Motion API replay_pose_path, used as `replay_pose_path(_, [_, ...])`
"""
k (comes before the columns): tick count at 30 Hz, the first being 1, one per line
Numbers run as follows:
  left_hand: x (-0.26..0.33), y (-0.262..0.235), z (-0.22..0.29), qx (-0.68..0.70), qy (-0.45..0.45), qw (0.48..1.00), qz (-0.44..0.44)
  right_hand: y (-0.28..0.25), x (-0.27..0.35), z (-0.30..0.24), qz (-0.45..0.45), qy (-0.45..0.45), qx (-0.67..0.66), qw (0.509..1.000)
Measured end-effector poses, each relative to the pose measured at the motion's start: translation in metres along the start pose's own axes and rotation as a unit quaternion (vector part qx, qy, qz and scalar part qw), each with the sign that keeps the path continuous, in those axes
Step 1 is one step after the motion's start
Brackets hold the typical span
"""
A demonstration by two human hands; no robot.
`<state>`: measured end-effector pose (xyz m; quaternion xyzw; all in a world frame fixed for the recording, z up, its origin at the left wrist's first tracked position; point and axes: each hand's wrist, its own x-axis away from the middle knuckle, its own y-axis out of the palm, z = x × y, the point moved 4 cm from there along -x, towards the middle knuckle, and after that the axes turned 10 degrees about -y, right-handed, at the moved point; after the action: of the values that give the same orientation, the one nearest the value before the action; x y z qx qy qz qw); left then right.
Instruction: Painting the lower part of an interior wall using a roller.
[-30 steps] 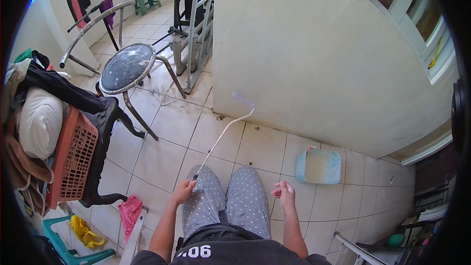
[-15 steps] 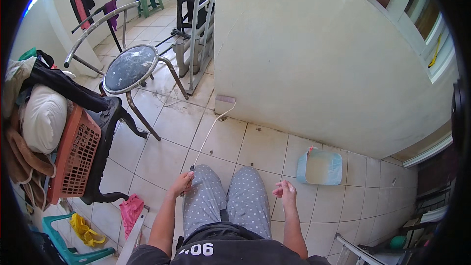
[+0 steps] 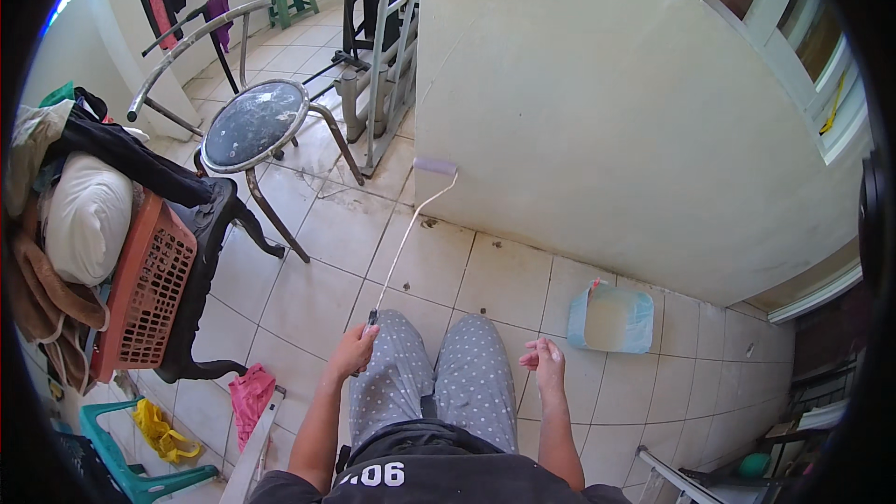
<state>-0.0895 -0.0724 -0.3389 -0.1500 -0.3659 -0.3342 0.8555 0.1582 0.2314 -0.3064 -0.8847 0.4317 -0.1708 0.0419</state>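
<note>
My left hand (image 3: 355, 349) is closed round the dark handle of a paint roller (image 3: 407, 245). From there its thin, bent frame reaches forward to the low part of the wall (image 3: 597, 103). The pale lilac roller sleeve (image 3: 436, 165) lies against the wall near its left corner, just above the floor. My right hand (image 3: 545, 360) hangs beside my right knee, holding nothing visible, with its fingers loosely curled and partly apart. Closest to it, on the tiles, stands a light blue tub (image 3: 611, 319) of pale liquid with a small red bit on its rim.
At the left are a round metal-framed chair (image 3: 255, 125), a black table (image 3: 210, 261) bearing an orange basket (image 3: 147, 289), a teal stool (image 3: 121, 448) and a pink cloth (image 3: 249, 401). A grey ladder (image 3: 383, 65) leans by the wall corner. A metal frame (image 3: 677, 476) lies at lower right.
The roller sleeve has moved a little up the wall, and my left hand has shifted slightly right with the handle. My right hand has barely moved.
</note>
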Motion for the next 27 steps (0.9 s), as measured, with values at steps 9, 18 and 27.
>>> replay_pose_path(9, [0.048, 0.017, 0.051, -0.053, 0.074, 0.992, 0.091, 0.004, 0.001, -0.003, -0.009, 0.0, -0.012, 1.0])
replay_pose_path(18, [0.003, 0.036, 0.012, -0.064, 0.087, 0.989, 0.105, 0.001, 0.012, 0.001, -0.007, 0.002, -0.023, 1.0])
replay_pose_path(27, [-0.017, 0.038, -0.02, -0.063, 0.034, 0.995, 0.069, -0.015, 0.013, 0.003, 0.02, -0.007, -0.021, 1.0])
